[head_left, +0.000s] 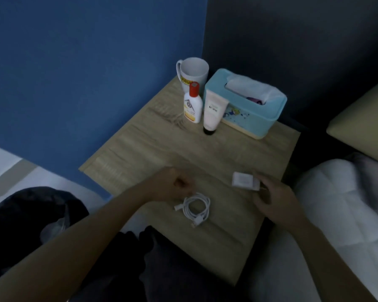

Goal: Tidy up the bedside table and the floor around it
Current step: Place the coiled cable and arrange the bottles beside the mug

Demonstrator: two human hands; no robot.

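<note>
While the white cable (197, 209) lies coiled on the desk (153, 144), the right hand (275, 203) pinches the white charger plug (244, 181) just above the wood. The left hand (172, 186) hovers curled shut, holding nothing visible. Next, the plug probably needs setting down beside the cable.

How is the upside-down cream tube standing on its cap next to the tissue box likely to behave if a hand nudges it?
The cream tube stands tall on a small dark cap, so it would probably tip easily. It leans against or sits very near the tissue box, which may catch it on that side. Towards the red-capped bottle, a fall could knock that over.
</note>
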